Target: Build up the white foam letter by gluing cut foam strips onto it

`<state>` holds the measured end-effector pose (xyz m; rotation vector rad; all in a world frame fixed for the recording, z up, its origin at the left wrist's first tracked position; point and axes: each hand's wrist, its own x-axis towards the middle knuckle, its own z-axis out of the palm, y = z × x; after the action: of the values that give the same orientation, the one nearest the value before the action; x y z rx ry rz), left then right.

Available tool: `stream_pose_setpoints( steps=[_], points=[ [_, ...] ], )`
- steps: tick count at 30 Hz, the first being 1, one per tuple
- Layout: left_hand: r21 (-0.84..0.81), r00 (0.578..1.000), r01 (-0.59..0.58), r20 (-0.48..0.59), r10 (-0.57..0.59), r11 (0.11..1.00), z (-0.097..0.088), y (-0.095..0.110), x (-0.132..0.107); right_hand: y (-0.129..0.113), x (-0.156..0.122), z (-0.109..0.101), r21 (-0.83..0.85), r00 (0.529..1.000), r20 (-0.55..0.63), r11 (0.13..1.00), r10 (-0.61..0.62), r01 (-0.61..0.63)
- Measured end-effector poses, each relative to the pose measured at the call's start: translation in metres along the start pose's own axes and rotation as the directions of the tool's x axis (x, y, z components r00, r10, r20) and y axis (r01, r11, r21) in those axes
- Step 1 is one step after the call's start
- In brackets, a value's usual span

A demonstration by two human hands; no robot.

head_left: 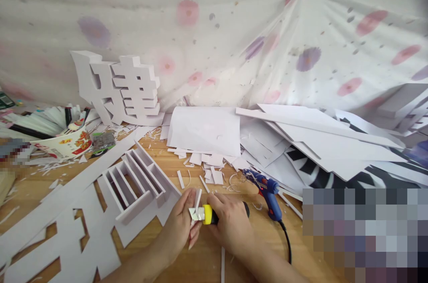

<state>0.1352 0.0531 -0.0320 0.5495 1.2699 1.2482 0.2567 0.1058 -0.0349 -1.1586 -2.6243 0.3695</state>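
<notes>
My right hand [234, 223] is wrapped round the black and yellow handle of a utility knife [207, 215], its metal blade end pointing left. In my left hand [182, 220] a narrow strip of white foam board [198, 198] is pinched between the fingers. The blade lies against or very near this strip; exact contact cannot be made out. Left of my hands rests a partly built foam-board character [133, 185], with thin walls standing on a flat cut-out. A blue glue gun [269, 194] lies to the right of my right hand, its black cord running toward me.
At the back left stands a finished white 3D character [120, 89]. A paper bowl [65, 145] sits near bundled white strips. Stacked white boards [321, 140] fill the right side, and scraps [209, 162] litter the wooden table [267, 247]. A flowered curtain [207, 42] hangs behind.
</notes>
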Motion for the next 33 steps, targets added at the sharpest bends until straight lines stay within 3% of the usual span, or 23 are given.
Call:
stream_pose_setpoints(
  steps=[24, 29, 33],
  points=[
    [0.004, 0.985, -0.06, 0.159, 0.059, 0.998, 0.0, 0.006, -0.011, 0.007, 0.004, -0.004, 0.066, 0.994, -0.068, 0.995, 0.085, -0.081],
    [0.098, 0.955, -0.047, 0.297, 0.016, 0.994, -0.005, 0.0, -0.018, 0.021, 0.011, -0.008, 0.119, 0.969, -0.1, 0.97, 0.224, -0.212],
    [0.025, 0.986, -0.091, 0.14, 0.087, 0.996, -0.011, -0.005, -0.012, 0.024, 0.013, -0.013, 0.207, 0.964, -0.097, 0.952, 0.248, -0.224]
  ],
)
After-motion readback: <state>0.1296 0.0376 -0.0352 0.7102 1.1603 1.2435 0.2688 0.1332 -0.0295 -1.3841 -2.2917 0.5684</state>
